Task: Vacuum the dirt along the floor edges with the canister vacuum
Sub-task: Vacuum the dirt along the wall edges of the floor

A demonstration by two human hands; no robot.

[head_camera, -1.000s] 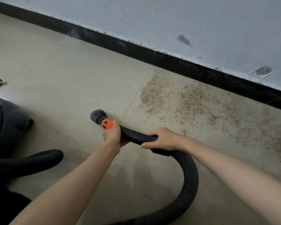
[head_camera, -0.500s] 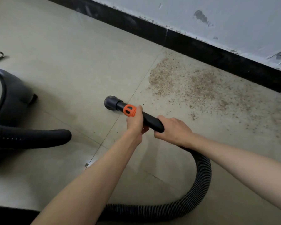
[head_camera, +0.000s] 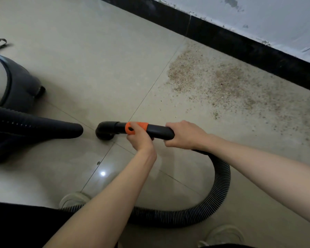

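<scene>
Brown dirt (head_camera: 220, 85) lies scattered on the beige tiles beside the black baseboard (head_camera: 240, 45). I hold the black vacuum handle (head_camera: 159, 132) level above the floor, its open round end (head_camera: 105, 131) pointing left. My left hand (head_camera: 139, 138) grips it at the orange collar (head_camera: 143, 125). My right hand (head_camera: 183, 135) grips it just behind, where the ribbed hose (head_camera: 220, 185) loops down and back to the left. The canister vacuum (head_camera: 13, 88) stands at the left edge.
A black tapered tube (head_camera: 43, 127) lies on the floor from the canister, its tip close to the handle's open end. My two light shoes (head_camera: 73, 199) (head_camera: 225, 233) show at the bottom. The grey wall (head_camera: 276, 17) rises above the baseboard.
The view has tilted down and right. Both hands have swung the handle from pointing up-left to level, and its open end now sits close to the black tube's tip.
</scene>
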